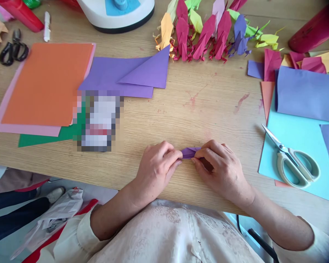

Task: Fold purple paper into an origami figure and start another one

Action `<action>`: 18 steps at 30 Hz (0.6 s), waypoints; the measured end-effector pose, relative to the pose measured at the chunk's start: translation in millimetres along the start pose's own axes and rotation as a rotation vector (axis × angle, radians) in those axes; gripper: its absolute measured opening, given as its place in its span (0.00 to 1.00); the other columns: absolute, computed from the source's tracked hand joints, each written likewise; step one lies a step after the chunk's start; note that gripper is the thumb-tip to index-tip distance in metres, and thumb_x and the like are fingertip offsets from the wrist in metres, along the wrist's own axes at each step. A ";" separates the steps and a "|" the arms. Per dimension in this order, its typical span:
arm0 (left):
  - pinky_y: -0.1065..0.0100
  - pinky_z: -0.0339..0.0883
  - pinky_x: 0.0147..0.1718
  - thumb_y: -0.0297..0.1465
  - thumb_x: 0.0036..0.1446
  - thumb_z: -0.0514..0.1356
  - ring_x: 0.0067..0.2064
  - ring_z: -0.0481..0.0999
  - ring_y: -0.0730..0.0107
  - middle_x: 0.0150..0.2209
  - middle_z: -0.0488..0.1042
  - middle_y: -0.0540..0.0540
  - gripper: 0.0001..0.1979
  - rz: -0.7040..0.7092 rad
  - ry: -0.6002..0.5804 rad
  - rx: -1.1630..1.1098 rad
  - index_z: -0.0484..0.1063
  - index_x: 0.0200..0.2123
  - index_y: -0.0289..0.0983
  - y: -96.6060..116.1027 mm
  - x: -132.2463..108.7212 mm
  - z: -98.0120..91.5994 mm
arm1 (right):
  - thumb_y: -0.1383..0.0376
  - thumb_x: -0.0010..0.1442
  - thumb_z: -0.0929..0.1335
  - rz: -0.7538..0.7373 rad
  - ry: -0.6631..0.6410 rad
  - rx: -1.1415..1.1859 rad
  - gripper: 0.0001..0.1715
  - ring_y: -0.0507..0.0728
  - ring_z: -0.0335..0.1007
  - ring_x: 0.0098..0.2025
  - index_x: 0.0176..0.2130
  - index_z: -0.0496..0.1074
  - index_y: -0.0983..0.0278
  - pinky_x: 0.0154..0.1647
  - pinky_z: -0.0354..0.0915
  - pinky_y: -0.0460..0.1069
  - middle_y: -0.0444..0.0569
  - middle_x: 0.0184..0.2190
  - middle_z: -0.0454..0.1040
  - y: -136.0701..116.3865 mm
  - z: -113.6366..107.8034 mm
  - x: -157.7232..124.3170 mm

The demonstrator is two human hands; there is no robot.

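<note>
A small folded purple paper piece [189, 152] lies on the wooden table [203, 109] near its front edge. My left hand [156, 166] pinches its left end and my right hand [220, 168] pinches its right end, fingers pressed down on the fold. Most of the piece is hidden under my fingers.
Orange sheet [46, 82] on pink and green sheets at left, purple folded sheet [126, 75] mid-back. Several finished origami figures [208, 31] along the back. Pale scissors [293, 159] on light blue paper [290, 135] at right; black scissors [12, 49] far left. An iron base [117, 12] at back.
</note>
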State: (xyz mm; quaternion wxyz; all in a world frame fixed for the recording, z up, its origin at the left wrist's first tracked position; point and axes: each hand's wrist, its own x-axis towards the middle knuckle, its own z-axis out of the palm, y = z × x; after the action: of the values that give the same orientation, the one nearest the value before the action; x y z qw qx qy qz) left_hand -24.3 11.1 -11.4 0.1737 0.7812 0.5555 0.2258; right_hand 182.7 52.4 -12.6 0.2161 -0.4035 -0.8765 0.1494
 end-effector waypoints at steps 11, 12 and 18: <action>0.65 0.60 0.40 0.26 0.66 0.56 0.36 0.71 0.72 0.35 0.72 0.50 0.07 0.016 -0.027 -0.058 0.72 0.35 0.38 -1.8 2.1 -3.1 | 0.69 0.65 0.67 0.007 0.016 -0.045 0.07 0.54 0.67 0.30 0.33 0.72 0.65 0.34 0.60 0.51 0.48 0.29 0.71 -11.0 0.6 -17.4; 0.65 0.60 0.40 0.26 0.66 0.55 0.36 0.71 0.72 0.34 0.71 0.50 0.07 0.008 -0.042 -0.080 0.72 0.35 0.38 -2.5 2.4 -3.9 | 0.69 0.65 0.67 0.016 0.017 -0.040 0.08 0.54 0.67 0.30 0.33 0.72 0.65 0.34 0.60 0.51 0.48 0.29 0.71 -11.7 0.7 -17.8; 0.65 0.58 0.38 0.24 0.65 0.56 0.36 0.70 0.72 0.34 0.70 0.51 0.06 -0.052 -0.121 -0.126 0.71 0.35 0.37 -1.2 5.9 -7.1 | 0.69 0.64 0.67 0.053 0.008 -0.003 0.07 0.54 0.67 0.30 0.33 0.73 0.65 0.34 0.59 0.51 0.48 0.30 0.70 -11.1 0.2 -14.5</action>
State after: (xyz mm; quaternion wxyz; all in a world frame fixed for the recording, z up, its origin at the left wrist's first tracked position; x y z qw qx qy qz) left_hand -27.5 17.2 -5.1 0.2617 0.7662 0.5488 0.2079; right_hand 183.9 34.2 -11.6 0.2153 -0.4273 -0.8648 0.1521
